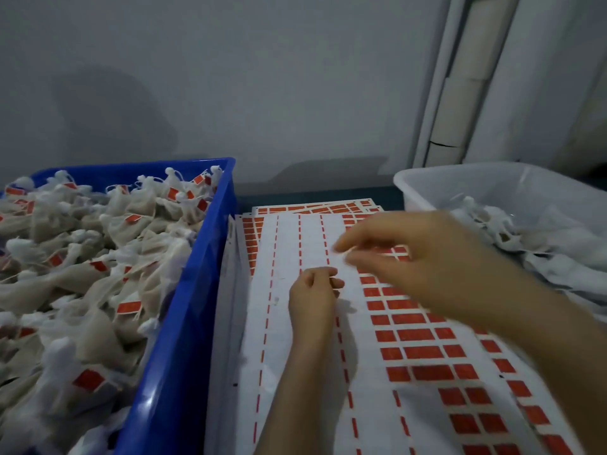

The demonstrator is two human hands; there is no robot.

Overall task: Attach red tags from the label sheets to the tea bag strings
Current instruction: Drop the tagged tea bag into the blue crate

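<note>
Where label sheets [295, 372] lie, a blue crate [184, 323] stands beside; grey wall [262, 77] behind.

My right hand [410, 257] is blurred; whether it pinches anything I cannot tell. The blue crate [184, 323] is cut off at nine o'clock, the white bin [427, 188] at three.

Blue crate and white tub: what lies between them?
In the head view, a stack of label sheets lies between the blue crate and the white tub, with the left hand and right hand over it.
</note>
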